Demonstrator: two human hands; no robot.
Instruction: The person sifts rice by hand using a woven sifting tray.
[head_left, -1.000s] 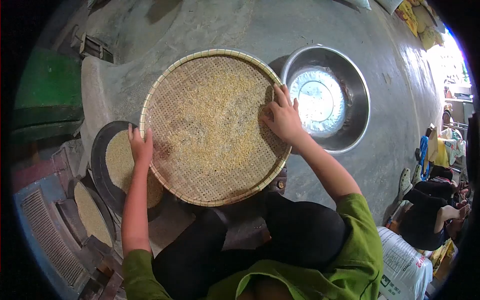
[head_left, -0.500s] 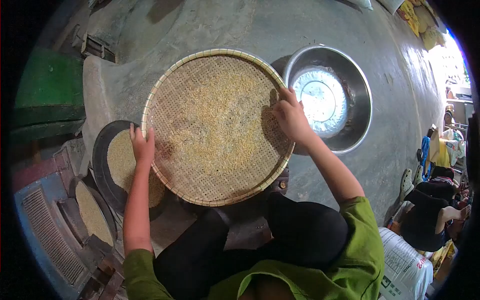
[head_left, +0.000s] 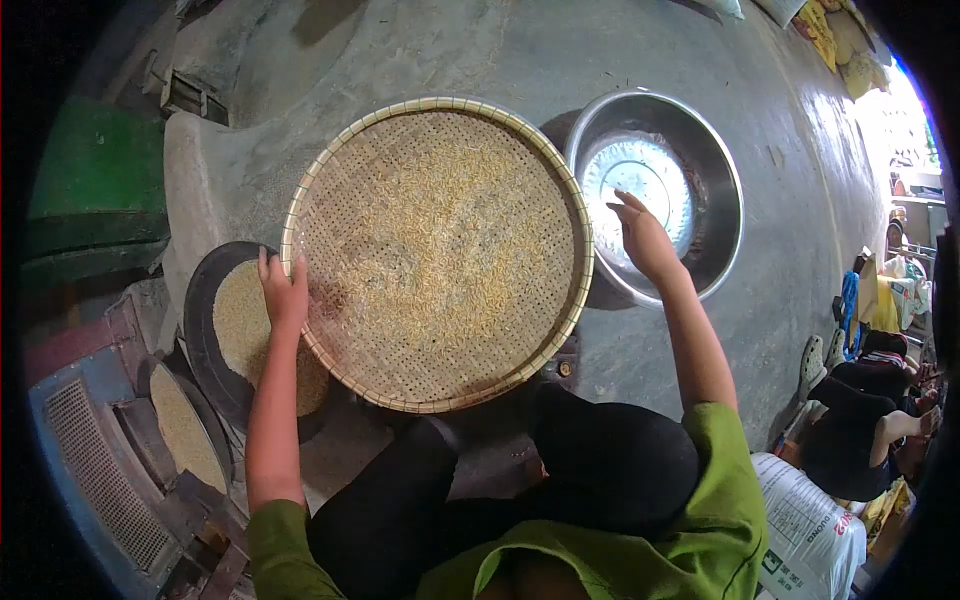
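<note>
In the head view, a round bamboo sieve tray [head_left: 440,103] lies in front of the person's knees on the concrete floor [head_left: 480,50]. A loose layer of pale, husked-looking grain [head_left: 440,230] spreads over most of its woven bottom, thickest across the middle and thin toward the rim.

The left hand [head_left: 283,290] is clamped on the tray's left rim, fingers curled over the edge and the thumb on the weave inside. The right hand [head_left: 645,240] is off the tray and well apart from the left. It hovers just past the tray's right rim, over the near side of a steel basin [head_left: 725,200], with its fingers drawn close together. Whether they pinch anything cannot be told.

The basin stands just right of the tray, almost touching it, and its shiny bottom shows.

Partly under the tray's left edge sits a dark pan [head_left: 196,320] filled with finer yellowish grain. Another round container [head_left: 185,430] of similar grain stands lower left of that.

Far right of the tray a seated person [head_left: 860,420] and a white sack [head_left: 810,530] show.
</note>
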